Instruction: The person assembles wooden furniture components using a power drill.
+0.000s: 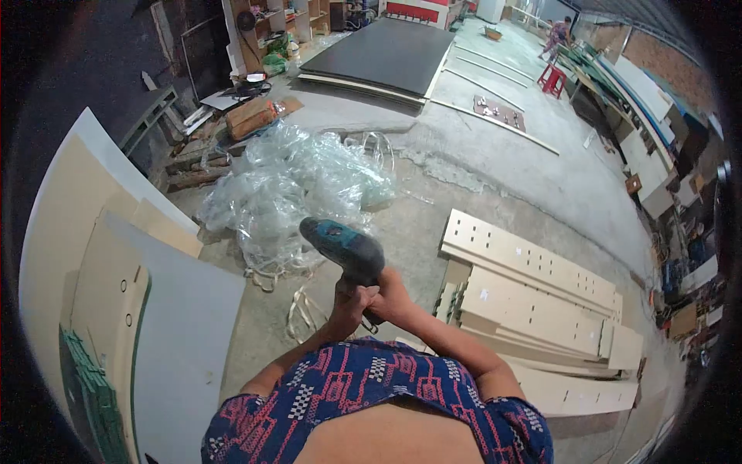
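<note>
The left hand point(352, 303) and right hand point(393, 298) are clasped shut around the handle of the cordless drill point(344, 243). They hold it above the concrete floor point(433, 193), between the plastic wrap point(294, 185) and the stacked panels point(533, 286). The tool is probably rigid and nose-heavy, so grip it at the handle.

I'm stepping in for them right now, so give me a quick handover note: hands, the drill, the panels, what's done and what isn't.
Left hand and right hand: fingers of both shut on the grip of the drill, held in the air in front of the body.
Perforated panels lie stacked on the floor to the right; a plastic wrap heap lies ahead.
Done: drill in hand.
Not yet: the drill touches no panel.
</note>
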Available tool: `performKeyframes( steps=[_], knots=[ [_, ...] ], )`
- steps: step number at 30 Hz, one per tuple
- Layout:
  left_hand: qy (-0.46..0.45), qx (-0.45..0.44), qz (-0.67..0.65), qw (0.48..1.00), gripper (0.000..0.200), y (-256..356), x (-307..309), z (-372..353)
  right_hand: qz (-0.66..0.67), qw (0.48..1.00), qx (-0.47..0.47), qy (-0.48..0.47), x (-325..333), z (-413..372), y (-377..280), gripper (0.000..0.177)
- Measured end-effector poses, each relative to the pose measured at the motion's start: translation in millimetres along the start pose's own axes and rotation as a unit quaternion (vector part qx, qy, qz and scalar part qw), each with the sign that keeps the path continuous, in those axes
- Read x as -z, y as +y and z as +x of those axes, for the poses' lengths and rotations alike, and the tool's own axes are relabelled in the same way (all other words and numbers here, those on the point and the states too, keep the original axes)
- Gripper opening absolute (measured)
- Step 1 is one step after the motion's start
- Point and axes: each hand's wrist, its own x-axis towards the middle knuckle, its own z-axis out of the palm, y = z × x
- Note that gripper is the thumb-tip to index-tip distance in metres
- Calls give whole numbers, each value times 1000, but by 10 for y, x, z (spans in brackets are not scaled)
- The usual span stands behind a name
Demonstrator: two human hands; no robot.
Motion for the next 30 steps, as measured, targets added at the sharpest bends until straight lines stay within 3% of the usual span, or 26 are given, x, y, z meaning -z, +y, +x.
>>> performKeyframes(
  steps=[2,5,9,10,14,21,24,30],
  knots=[
    [-30,3,-47,998,19,-155,-123,225,7,999,21,29,169,95,342,34],
    [-66,77,-127,987,16,-332,-357,629,-14,995,55,78,533,264,447,31],
    [-79,139,-131,978,25,-290,-716,1205,-3,992,9,126,972,504,752,30],
    [-61,167,-187,966,25,-283,-848,1338,-11,990,14,141,1111,573,820,31],
    [-135,158,-129,970,28,-904,-1079,2116,-35,985,15,166,1717,1093,1080,32],
    [-151,157,-202,955,20,-1027,-1532,3310,-31,983,-20,179,2649,1907,1325,33],
    [-193,136,-131,963,24,-1284,-1640,3674,-21,979,-40,197,2925,2135,1514,30],
    [-163,261,-151,939,24,-1445,-1794,4350,-16,979,-74,190,3373,2706,1857,25]
  ],
)
